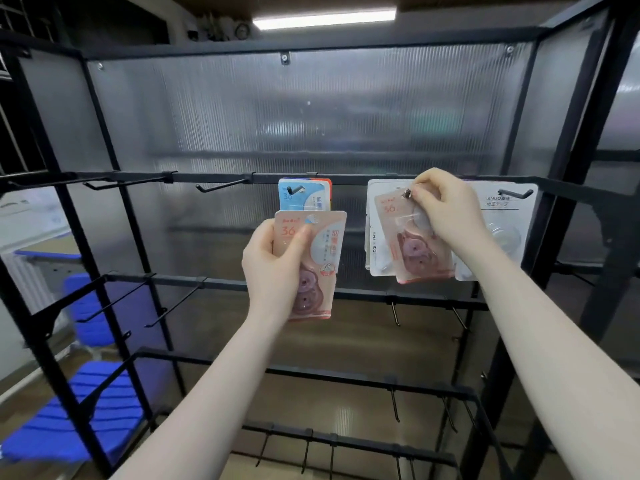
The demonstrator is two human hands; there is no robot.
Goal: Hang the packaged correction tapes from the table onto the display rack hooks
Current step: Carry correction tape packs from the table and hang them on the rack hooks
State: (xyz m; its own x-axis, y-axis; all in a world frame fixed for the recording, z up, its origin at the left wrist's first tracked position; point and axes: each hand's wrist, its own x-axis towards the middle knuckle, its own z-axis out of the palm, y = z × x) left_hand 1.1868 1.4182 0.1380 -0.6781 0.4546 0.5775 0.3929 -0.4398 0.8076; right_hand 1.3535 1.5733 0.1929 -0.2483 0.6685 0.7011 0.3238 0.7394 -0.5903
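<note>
The right hand [441,206] pinches the top of a pink correction tape pack [412,237], its hole right at the hook tip [407,193]. The pack hangs long-ways down. The left hand [273,261] grips another pink pack [317,258], lower, waiting near the blue pack [301,197].

Top rail: two left hooks [221,186] are bare, with open approach. Blue pack [301,195], pink pack [412,237] and white pack [498,230] occupy the remaining hooks. Lower-rail hooks [175,301] are bare; ribbed back panel [311,116] blocks passage behind.
</note>
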